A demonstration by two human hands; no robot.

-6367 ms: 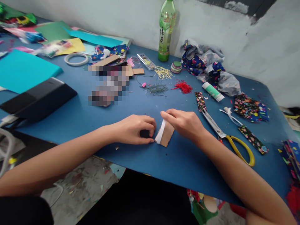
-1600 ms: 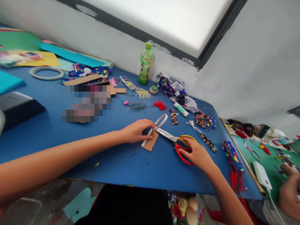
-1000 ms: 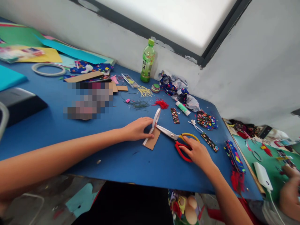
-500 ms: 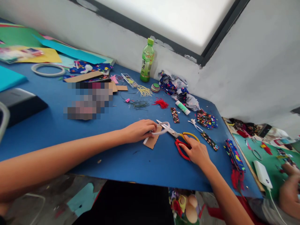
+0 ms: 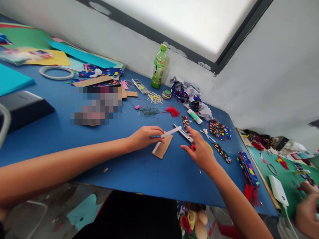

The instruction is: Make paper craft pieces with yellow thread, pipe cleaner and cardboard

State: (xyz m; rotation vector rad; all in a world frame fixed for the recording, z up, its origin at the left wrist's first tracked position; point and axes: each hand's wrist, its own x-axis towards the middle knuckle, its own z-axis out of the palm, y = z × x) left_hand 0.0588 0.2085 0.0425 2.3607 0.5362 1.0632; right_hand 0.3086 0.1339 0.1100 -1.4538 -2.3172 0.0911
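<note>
Between its thumb and fingers my left hand (image 5: 147,137) pinches a white strip (image 5: 171,131), which points up to the right. Under the strip lies a small brown cardboard piece (image 5: 163,147) with a white band along its left edge. My right hand (image 5: 201,149) is raised with thumb and fingers apart and holds nothing. The scissors (image 5: 184,134) lie on the table behind it, their red and yellow handles mostly hidden by the hand.
Behind the hands are red threads (image 5: 171,111), a glue stick (image 5: 194,116), a green bottle (image 5: 159,66) and crumpled fabric (image 5: 183,93). A tape roll (image 5: 56,72) lies back left. Another person's hand (image 5: 307,209) shows at right, near a white power bank (image 5: 278,190).
My right hand has let go of the scissors, which now lie on the table, and has lifted with spread fingers. The white strip, looped before, is now nearly straight.
</note>
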